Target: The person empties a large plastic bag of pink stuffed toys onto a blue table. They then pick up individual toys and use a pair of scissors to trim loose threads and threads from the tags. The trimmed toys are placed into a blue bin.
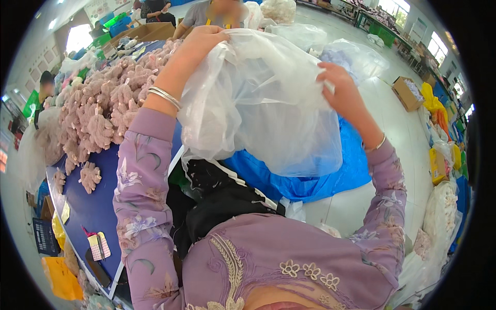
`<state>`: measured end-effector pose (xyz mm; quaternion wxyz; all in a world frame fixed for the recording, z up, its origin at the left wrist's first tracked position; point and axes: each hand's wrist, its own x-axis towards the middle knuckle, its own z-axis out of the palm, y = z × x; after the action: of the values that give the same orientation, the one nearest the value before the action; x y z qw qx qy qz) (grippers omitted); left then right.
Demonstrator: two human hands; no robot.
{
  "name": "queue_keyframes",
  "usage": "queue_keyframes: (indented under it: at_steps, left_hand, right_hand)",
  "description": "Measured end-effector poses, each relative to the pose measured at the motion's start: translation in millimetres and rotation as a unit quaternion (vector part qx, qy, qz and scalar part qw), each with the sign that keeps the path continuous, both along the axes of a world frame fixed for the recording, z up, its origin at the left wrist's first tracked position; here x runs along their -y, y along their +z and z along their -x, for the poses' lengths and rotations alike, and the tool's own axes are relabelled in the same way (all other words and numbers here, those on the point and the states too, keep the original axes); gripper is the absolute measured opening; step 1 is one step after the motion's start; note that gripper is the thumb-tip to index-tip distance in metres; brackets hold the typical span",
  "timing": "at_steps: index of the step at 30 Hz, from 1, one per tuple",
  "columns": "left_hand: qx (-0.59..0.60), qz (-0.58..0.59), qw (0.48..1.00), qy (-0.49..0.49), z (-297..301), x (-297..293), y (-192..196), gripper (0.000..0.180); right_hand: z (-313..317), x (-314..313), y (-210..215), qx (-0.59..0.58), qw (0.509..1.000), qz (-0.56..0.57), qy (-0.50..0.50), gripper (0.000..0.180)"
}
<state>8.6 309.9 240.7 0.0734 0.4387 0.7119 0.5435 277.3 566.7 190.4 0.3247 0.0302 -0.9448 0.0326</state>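
Observation:
A large translucent plastic bag (279,98) hangs in front of me, held up between my arms. My left hand (206,40) is closed on its gathered upper edge. Beside the bag's right edge is my right hand (342,92), its fingers apart and curved toward the plastic; whether the fingertips touch it I cannot tell. Behind and under the bag, a blue plastic sheet or sack (354,160) lies low over the floor. Left of my left arm, a heap of fluffy pinkish-grey plush pieces (98,111) covers much of the blue table.
On the near part of the blue table (85,206) lie a dotted notepad with a pen (99,245) and a dark flat object. Filled clear bags (356,57) stand beyond on the floor. A cardboard box (408,93) is at the right. A person (219,14) is across from me.

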Motion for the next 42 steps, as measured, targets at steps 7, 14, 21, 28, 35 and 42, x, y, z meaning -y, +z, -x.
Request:
queue_keyframes:
  at_steps: [7,14,21,28,35,42]
  left_hand:
    - [-0.166,0.043,0.963,0.21,39,28,28,0.074]
    - [-0.383,0.147,0.902,0.131,-42,34,-25,0.087]
    - [-0.328,0.347,0.836,0.271,21,72,19,0.027]
    - [-0.388,0.158,0.858,0.298,75,84,103,0.031]
    - [-0.445,0.242,0.792,0.34,106,106,123,0.05]
    - [-0.402,0.115,0.839,0.348,108,94,157,0.054]
  right_hand:
    - [86,-85,113,-0.181,0.977,0.113,-0.026,0.03]
    - [123,-76,182,-0.219,0.974,0.049,-0.041,0.034]
    - [142,-138,217,-0.136,0.986,-0.015,-0.099,0.036]
    - [103,-151,252,-0.032,0.986,0.161,-0.035,0.038]
    - [122,-148,257,0.022,0.992,0.101,-0.07,0.045]
    - [99,-141,289,-0.16,0.985,0.024,-0.061,0.037]
